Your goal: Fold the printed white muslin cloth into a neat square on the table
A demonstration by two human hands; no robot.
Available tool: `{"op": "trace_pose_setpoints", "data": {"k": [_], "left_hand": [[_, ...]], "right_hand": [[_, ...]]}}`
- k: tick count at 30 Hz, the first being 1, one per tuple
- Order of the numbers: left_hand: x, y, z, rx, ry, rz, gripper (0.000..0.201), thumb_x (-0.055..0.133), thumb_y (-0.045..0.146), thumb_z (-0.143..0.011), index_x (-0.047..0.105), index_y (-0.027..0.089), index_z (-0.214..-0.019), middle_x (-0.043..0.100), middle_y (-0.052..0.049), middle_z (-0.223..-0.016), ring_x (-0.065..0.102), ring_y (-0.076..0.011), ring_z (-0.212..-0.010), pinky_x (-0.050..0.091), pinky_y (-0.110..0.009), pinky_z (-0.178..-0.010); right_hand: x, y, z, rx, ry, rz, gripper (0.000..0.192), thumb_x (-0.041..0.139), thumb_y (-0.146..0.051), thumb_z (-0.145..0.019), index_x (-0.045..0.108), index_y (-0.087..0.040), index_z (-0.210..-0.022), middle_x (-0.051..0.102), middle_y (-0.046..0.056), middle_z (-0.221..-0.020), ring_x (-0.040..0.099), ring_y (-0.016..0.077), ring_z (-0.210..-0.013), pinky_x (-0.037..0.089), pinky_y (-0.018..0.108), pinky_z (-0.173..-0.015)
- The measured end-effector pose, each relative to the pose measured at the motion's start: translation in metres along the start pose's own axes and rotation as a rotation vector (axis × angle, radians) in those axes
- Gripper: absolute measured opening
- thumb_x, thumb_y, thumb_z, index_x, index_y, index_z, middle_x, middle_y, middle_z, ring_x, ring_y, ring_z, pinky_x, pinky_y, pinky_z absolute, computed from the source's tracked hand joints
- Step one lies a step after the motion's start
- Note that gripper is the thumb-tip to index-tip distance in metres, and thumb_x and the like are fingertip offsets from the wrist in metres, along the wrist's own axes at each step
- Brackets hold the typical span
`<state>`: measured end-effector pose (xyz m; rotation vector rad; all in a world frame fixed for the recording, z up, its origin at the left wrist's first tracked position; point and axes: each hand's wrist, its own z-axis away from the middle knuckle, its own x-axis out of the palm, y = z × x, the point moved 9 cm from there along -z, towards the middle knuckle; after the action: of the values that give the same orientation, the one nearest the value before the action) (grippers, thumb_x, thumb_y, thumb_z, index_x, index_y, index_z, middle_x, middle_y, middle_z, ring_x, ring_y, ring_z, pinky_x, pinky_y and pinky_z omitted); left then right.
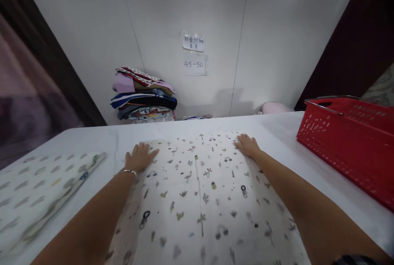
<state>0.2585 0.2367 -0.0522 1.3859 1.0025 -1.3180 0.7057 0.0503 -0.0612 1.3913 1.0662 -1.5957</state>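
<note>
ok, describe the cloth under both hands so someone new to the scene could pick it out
On the white table, it is the printed cloth spread flat in the middle, with the left hand and right hand pressed on its far corners. A folded cloth at the left edge has larger leaf-like prints, and a red basket sits right. This one alone carries tiny scattered flamingos, cacti and headphones.

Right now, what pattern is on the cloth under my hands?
White cloth with small scattered prints: palm trees, flamingos, headphones. Head view shows it.
</note>
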Motion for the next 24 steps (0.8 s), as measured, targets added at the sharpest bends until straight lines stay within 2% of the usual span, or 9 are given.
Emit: {"op": "trace_pose_setpoints", "data": {"k": [4, 6, 10, 13, 17, 20, 22, 24], "left_hand": [[0.001, -0.001, 0.055, 0.131, 0.006, -0.05, 0.071, 0.027, 0.057, -0.083, 0.033, 0.014, -0.139, 0.02, -0.011, -0.15, 0.012, -0.0314, -0.138, 0.012, -0.058, -0.107], [0.004, -0.011, 0.092, 0.157, 0.0, -0.067, 0.07, 0.026, 0.055, -0.084, 0.031, 0.014, -0.14, 0.02, -0.01, -0.15, 0.012, -0.0303, -0.138, 0.013, -0.056, -0.107], [0.008, -0.046, 0.161, 0.095, -0.006, -0.062, 0.069, 0.028, 0.052, -0.085, 0.027, 0.013, -0.142, 0.023, -0.011, -0.149, 0.016, -0.0293, -0.138, 0.018, -0.053, -0.107], [0.006, -0.064, 0.203, 0.042, -0.01, -0.047, 0.065, 0.03, 0.048, -0.085, 0.03, 0.014, -0.14, 0.029, -0.011, -0.147, 0.022, -0.0277, -0.136, 0.023, -0.049, -0.107], [-0.008, -0.066, 0.251, 0.017, 0.041, -0.018, 0.064, 0.031, 0.049, -0.085, 0.04, 0.009, -0.134, 0.041, -0.015, -0.139, 0.034, -0.029, -0.129, 0.029, -0.043, -0.104], [-0.019, -0.063, 0.282, -0.048, 0.083, 0.048, 0.064, 0.035, 0.05, -0.083, 0.042, 0.01, -0.132, 0.05, -0.017, -0.13, 0.043, -0.0314, -0.121, 0.035, -0.043, -0.098], [-0.022, -0.066, 0.297, -0.126, 0.086, 0.106, 0.064, 0.036, 0.05, -0.082, 0.039, 0.011, -0.134, 0.052, -0.017, -0.127, 0.048, -0.032, -0.115, 0.039, -0.042, -0.092], [-0.019, -0.071, 0.307, -0.195, 0.045, 0.161, 0.065, 0.037, 0.051, -0.081, 0.038, 0.012, -0.134, 0.054, -0.018, -0.124, 0.053, -0.0326, -0.109, 0.042, -0.043, -0.087]], "right_hand": [[0.01, 0.009, 0.073, -0.076, 0.016, 0.021, 0.065, 0.02, -0.059, -0.089, 0.032, -0.021, -0.139, 0.022, 0.007, -0.15, 0.015, 0.0239, -0.138, 0.014, 0.047, -0.109], [0.015, 0.018, 0.115, -0.109, 0.033, 0.034, 0.067, 0.018, -0.061, -0.088, 0.032, -0.02, -0.14, 0.022, 0.007, -0.15, 0.016, 0.0239, -0.138, 0.015, 0.047, -0.109], [0.021, 0.036, 0.194, -0.128, 0.061, 0.04, 0.069, 0.019, -0.063, -0.087, 0.034, -0.021, -0.139, 0.023, 0.007, -0.149, 0.017, 0.0242, -0.138, 0.017, 0.048, -0.109], [0.025, 0.046, 0.239, -0.127, 0.07, 0.01, 0.067, 0.022, -0.063, -0.087, 0.036, -0.022, -0.139, 0.025, 0.006, -0.148, 0.017, 0.0239, -0.137, 0.021, 0.048, -0.109], [0.031, 0.057, 0.282, -0.142, 0.083, -0.036, 0.063, 0.026, -0.059, -0.088, 0.037, -0.024, -0.139, 0.026, 0.005, -0.148, 0.017, 0.023, -0.137, 0.027, 0.045, -0.107], [0.03, 0.061, 0.304, -0.13, 0.106, -0.038, 0.062, 0.024, -0.056, -0.088, 0.04, -0.022, -0.137, 0.029, 0.006, -0.146, 0.019, 0.0235, -0.137, 0.027, 0.046, -0.107], [0.023, 0.054, 0.315, -0.114, 0.139, -0.016, 0.061, 0.025, -0.056, -0.088, 0.041, -0.022, -0.136, 0.031, 0.006, -0.145, 0.019, 0.0246, -0.137, 0.022, 0.049, -0.109], [0.015, 0.034, 0.323, -0.112, 0.163, -0.012, 0.061, 0.025, -0.056, -0.088, 0.04, -0.023, -0.137, 0.03, 0.005, -0.146, 0.017, 0.0248, -0.137, 0.015, 0.051, -0.11]]}}
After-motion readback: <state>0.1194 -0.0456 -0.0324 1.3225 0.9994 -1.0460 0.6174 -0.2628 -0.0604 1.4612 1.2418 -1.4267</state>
